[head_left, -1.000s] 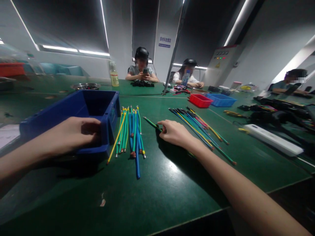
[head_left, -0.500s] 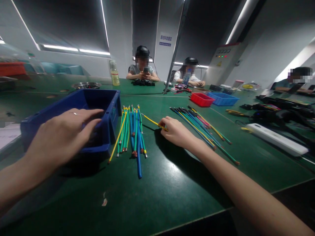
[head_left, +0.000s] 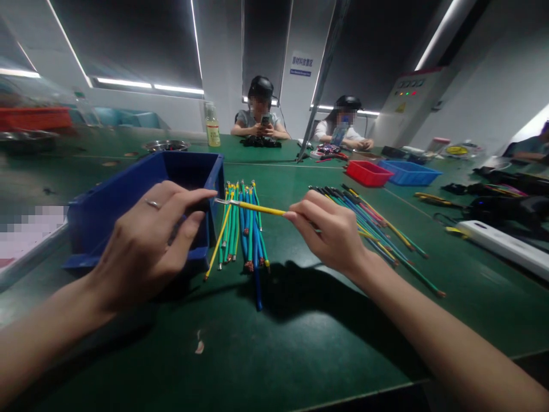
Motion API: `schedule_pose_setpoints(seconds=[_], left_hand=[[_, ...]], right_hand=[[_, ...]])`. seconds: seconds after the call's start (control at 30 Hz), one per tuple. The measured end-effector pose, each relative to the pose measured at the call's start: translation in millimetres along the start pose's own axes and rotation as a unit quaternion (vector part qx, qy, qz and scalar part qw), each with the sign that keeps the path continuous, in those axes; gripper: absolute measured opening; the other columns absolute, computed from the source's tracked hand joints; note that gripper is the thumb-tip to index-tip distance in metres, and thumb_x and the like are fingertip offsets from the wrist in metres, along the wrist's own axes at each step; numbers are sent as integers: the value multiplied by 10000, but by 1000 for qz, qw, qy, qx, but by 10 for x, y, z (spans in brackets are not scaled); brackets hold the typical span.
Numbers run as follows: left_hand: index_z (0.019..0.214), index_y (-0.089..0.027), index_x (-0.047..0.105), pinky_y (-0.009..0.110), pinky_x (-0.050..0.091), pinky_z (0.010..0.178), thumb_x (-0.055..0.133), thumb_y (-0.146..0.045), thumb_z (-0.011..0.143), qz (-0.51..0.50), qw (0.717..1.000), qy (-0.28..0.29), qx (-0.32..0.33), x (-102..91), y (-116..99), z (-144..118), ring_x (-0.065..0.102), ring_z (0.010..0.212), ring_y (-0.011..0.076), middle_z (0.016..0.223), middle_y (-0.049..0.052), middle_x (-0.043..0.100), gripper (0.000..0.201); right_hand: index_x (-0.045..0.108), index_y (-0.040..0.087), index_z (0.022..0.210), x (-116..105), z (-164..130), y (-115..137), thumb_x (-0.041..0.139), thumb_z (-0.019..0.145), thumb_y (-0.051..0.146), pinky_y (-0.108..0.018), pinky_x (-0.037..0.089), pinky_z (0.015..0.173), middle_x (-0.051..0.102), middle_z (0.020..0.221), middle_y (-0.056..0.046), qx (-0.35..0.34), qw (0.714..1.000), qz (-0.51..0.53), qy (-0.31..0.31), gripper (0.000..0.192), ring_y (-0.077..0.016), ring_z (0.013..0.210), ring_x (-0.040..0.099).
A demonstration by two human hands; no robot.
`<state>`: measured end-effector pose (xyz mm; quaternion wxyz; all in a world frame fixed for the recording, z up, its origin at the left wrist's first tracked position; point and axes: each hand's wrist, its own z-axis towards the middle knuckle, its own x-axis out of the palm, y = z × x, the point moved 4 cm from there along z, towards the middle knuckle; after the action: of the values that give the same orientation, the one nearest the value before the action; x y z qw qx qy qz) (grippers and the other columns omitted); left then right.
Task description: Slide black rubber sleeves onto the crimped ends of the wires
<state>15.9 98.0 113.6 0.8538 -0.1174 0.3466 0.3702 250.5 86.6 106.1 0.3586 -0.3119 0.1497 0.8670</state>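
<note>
My right hand (head_left: 332,232) pinches a yellow-green wire (head_left: 257,209) and holds it level above the green table (head_left: 300,343), its bare end pointing left. My left hand (head_left: 150,246) is raised in front of the blue bin (head_left: 128,194), thumb and forefinger apart. The wire's tip is right at the forefinger tip, and I see nothing between the fingers. Below the held wire lies a row of green, blue and yellow wires (head_left: 244,229). A second fan of wires (head_left: 369,220) lies just right of my right hand.
A red tray (head_left: 364,171) and a blue tray (head_left: 409,171) stand farther back on the right. A white power strip (head_left: 506,246) and dark tools lie at the right edge. A bottle (head_left: 212,131) and a metal bowl (head_left: 166,146) stand behind the bin. Two people (head_left: 259,111) sit across the table.
My right hand picked a wire off the table and lifted it toward the left. My left hand came out of the blue bin and rose to meet the wire's tip.
</note>
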Motion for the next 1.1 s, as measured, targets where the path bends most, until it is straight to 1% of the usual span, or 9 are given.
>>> schedule_pose_setpoints(seconds=[0.1, 0.17, 0.37, 0.57, 0.67, 0.87, 0.93, 1.0, 1.1], left_hand=[[1175, -129, 554, 315, 456, 777, 455, -144, 904, -32, 999, 22, 3, 24, 8, -6, 564, 905, 191, 948, 65, 561, 289], [1152, -118, 560, 304, 453, 768, 461, -128, 902, -46, 999, 25, 9, 16, 16, -7, 560, 903, 182, 947, 64, 559, 269], [1121, -106, 567, 285, 449, 780, 464, -81, 899, -75, 997, 11, 23, -21, 4, -12, 547, 881, 147, 939, 51, 555, 246], [1148, -119, 562, 290, 447, 778, 476, -60, 892, -73, 996, 7, 45, -25, -39, -10, 528, 882, 141, 941, 47, 554, 277], [1185, -122, 541, 305, 437, 744, 487, -60, 884, -75, 994, 25, 69, 4, -49, -22, 504, 861, 153, 945, 57, 556, 312], [1273, -146, 493, 353, 449, 732, 529, -114, 869, -32, 986, 53, 155, 76, -67, -51, 502, 837, 187, 974, 72, 596, 407], [1296, -171, 481, 377, 453, 757, 554, -157, 862, -21, 987, 50, 150, 69, -60, -43, 516, 840, 201, 991, 72, 606, 440], [1314, -174, 463, 390, 457, 784, 582, -199, 852, -20, 991, 43, 122, 51, -48, -30, 530, 874, 219, 1019, 80, 603, 477], [1255, -149, 496, 395, 462, 814, 626, -259, 829, -26, 995, 8, 94, 14, -47, -17, 538, 913, 234, 1035, 92, 598, 459]], right_hand=[[623, 124, 815, -11, -14, -16, 504, 935, 229, -235, 347, 550, 521, 735, -28, -30, 999, -23, -2, 199, -101, 623, 468], [631, 123, 829, -17, -23, -33, 526, 925, 235, -232, 356, 544, 541, 743, -31, -40, 998, -38, -10, 181, -99, 622, 478], [649, 123, 839, -42, -26, -19, 585, 895, 252, -225, 383, 552, 583, 753, -35, -46, 997, -49, -37, 154, -98, 649, 524], [652, 127, 831, -31, -6, 10, 596, 890, 254, -223, 375, 537, 580, 739, -27, -55, 997, -48, -41, 152, -89, 629, 510], [653, 127, 829, -21, -7, 32, 590, 894, 257, -223, 373, 533, 581, 735, -29, -60, 997, -43, -35, 158, -90, 628, 515], [653, 121, 852, 70, -32, 107, 571, 907, 286, -221, 379, 528, 583, 746, -30, -79, 996, -32, 5, 193, -89, 622, 519], [652, 117, 858, 96, -38, 107, 555, 916, 288, -219, 386, 535, 582, 749, -31, -80, 996, -29, 16, 204, -89, 625, 521], [652, 119, 862, 100, -38, 86, 546, 922, 288, -217, 390, 540, 582, 756, -31, -74, 997, -30, 20, 209, -87, 627, 521], [654, 122, 861, 68, -31, 41, 545, 921, 287, -214, 392, 544, 585, 759, -32, -63, 997, -36, 13, 206, -87, 631, 524]])
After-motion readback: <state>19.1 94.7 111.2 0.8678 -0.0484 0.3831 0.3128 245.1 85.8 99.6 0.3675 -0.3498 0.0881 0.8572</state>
